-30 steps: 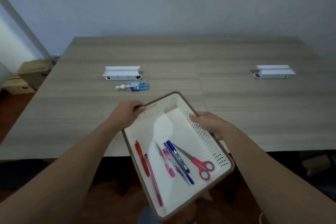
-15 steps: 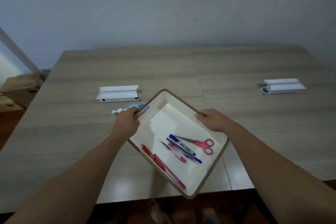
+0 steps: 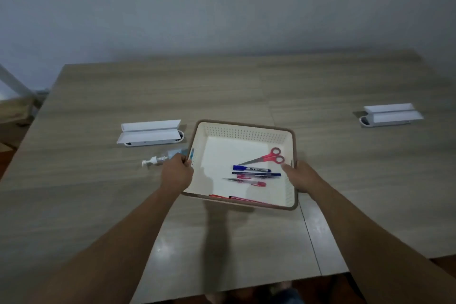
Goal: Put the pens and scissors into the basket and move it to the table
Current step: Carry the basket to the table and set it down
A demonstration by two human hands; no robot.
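Observation:
A white perforated basket (image 3: 243, 134) with a brown rim is over the middle of the wooden table (image 3: 98, 192), squared to me. My left hand (image 3: 176, 175) grips its left wall and my right hand (image 3: 299, 176) grips its right wall. Inside lie red-handled scissors (image 3: 267, 157), a blue marker (image 3: 250, 169), a thin blue pen (image 3: 256, 174), a pink pen (image 3: 246, 181) and red pens (image 3: 237, 197) along the near wall. Whether the basket rests on the table or hovers just above it, I cannot tell.
A small pump bottle (image 3: 160, 159) with blue liquid lies just left of the basket, close to my left hand. One white folded-lid box (image 3: 150, 132) sits behind it, another white box (image 3: 389, 115) at the far right. The table's near edge is close to me.
The basket has moved forward from beyond the table's near edge to over the table and turned from diagonal to square. The pens and scissors slid inside it.

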